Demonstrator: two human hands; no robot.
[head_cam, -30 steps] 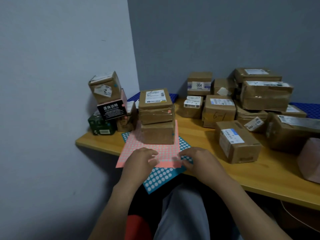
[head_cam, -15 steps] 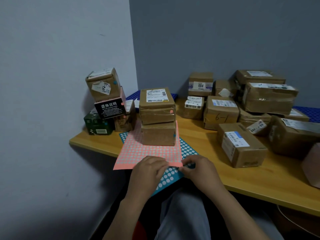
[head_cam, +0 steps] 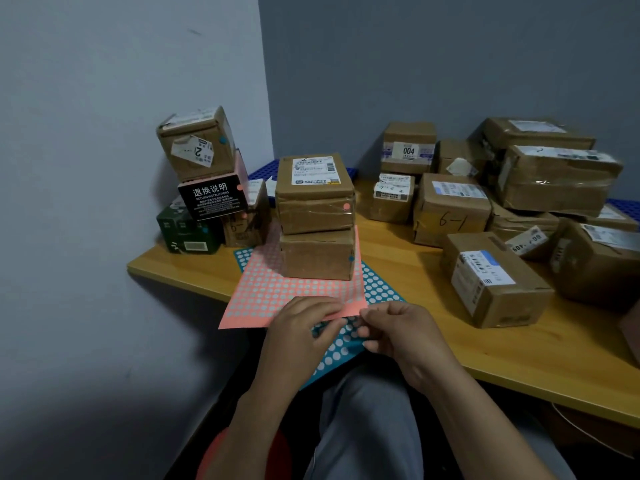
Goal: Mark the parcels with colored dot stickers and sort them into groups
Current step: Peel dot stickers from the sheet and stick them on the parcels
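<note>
A pink sticker sheet (head_cam: 263, 296) lies over a teal sticker sheet (head_cam: 379, 287) at the table's front edge. My left hand (head_cam: 298, 330) grips the pink sheet's front right corner and lifts it a little. Right beside it, the fingertips of my right hand (head_cam: 398, 330) pinch the teal sheet; whether they hold a dot is too small to tell. Two brown parcels stand stacked on the pink sheet: the upper parcel (head_cam: 315, 195) has a pink dot, the lower parcel (head_cam: 317, 254) a teal dot.
At the left wall stand a tilted brown box (head_cam: 197, 143) with a teal dot, a black box (head_cam: 213, 199) and a green box (head_cam: 183, 230). Several brown parcels fill the right side, the nearest parcel (head_cam: 491, 278) close to my right hand. The wooden table (head_cam: 519, 358) ends over my lap.
Both hands have drawn together at the pink sheet's front right corner. My left hand slid right along the sheet's edge, and the corner is now raised off the teal sheet.
</note>
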